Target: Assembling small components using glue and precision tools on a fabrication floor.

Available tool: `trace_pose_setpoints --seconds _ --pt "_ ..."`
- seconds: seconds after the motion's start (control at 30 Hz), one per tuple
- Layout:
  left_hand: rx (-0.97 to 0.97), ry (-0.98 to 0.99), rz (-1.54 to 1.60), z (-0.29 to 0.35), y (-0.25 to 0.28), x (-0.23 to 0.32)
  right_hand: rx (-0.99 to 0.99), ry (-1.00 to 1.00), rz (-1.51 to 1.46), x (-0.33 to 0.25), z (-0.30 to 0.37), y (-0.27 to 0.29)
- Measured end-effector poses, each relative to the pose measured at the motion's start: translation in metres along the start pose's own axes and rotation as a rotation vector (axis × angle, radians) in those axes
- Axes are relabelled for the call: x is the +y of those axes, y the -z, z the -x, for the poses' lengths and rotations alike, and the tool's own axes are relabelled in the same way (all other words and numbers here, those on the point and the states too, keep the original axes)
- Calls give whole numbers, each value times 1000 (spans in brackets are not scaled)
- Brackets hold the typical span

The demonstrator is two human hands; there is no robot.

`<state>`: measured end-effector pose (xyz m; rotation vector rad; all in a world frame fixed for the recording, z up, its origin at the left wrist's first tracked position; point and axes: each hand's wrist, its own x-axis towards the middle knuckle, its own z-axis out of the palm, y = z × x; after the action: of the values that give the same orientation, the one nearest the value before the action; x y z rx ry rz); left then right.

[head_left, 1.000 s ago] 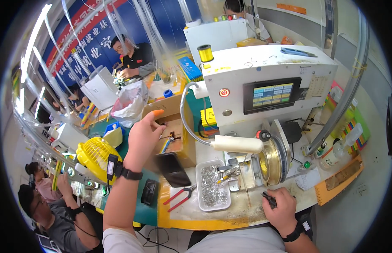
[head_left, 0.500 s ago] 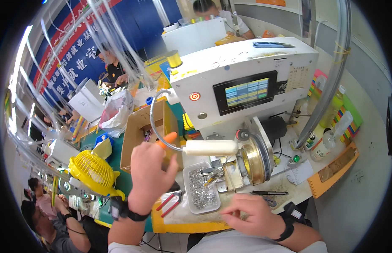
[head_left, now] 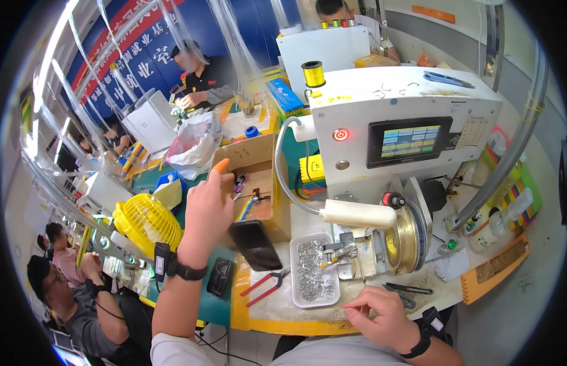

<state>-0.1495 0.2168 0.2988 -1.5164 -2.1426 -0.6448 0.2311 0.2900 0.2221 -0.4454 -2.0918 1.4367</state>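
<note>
My left hand [head_left: 209, 210], an orange finger cot [head_left: 221, 165] on its index finger, is raised at the near left side of an open cardboard box [head_left: 274, 177]. The index finger stretches out, and nothing shows in the hand. Small colourful packets and a pen-like item lie in the box. Low at the table's front, my right hand [head_left: 384, 317] has thumb and index finger pinched together; anything between them is too small to make out. Near it are black tweezers [head_left: 409, 288] and a white tray [head_left: 294, 287] of small metal pieces, under the clamp [head_left: 341, 253] of a white machine [head_left: 350, 165].
A black phone [head_left: 255, 245] leans against the box, with red-handled pliers [head_left: 264, 287] and a black case [head_left: 220, 277] nearby. A yellow fan [head_left: 146, 224] stands at left. The machine's brass wheel [head_left: 402, 244] and white cylinder [head_left: 360, 214] project over the table. Bottles [head_left: 488, 232] stand right; people sit left.
My left hand has moved farther away, to the box's left side, and its index finger points forward more. My right hand stays pinched near the table front. The view has shifted left.
</note>
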Motion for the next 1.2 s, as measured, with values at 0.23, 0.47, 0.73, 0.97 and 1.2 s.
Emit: trace_pose_setpoints --seconds 0.23,0.47,0.73,0.97,1.2 --pt "-56 50 -52 6 15 1 30 22 71 -6 3 7" --pt "-83 -151 238 29 14 102 113 -64 -191 1 -8 1" --pt "-158 -234 315 73 -54 158 411 -229 -676 5 -54 -35" --pt "-131 -312 319 78 -71 155 493 -245 -696 10 -56 -43" --pt "-175 -290 355 83 -72 155 513 -254 -804 13 -64 -44"
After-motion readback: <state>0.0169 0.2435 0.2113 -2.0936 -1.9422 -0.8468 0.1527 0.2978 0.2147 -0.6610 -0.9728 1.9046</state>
